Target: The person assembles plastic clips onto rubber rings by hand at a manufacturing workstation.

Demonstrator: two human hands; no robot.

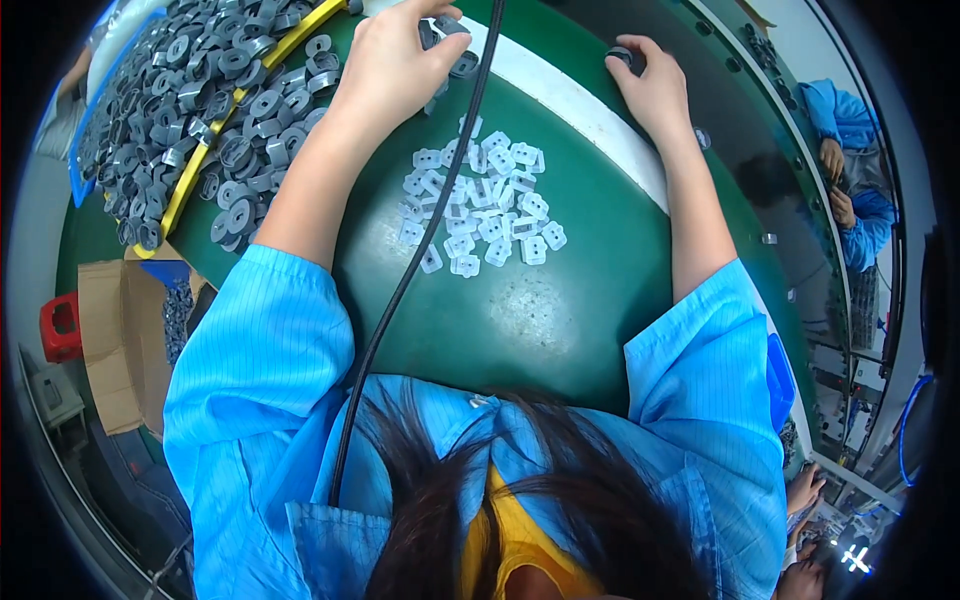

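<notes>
At the far edge of the green table, my left hand (395,60) is closed around a grey round plastic part (430,36); more grey parts (463,65) sit just beside its fingertips, partly hidden. Farther right, beyond the white strip, my right hand (655,88) pinches a dark grey round part (621,56) between thumb and fingers. Small translucent white plastic pieces (490,228) lie loosely piled between my forearms. To the left is a large heap of grey ring-shaped parts (165,110).
A black cable (400,290) hangs across the view over the white pieces. A yellow strip (190,180) runs through the grey heap. At left stand a cardboard box (105,330) and a red bin (62,328). A co-worker's blue sleeve (868,235) shows beyond the dark belt (745,130) carrying small parts.
</notes>
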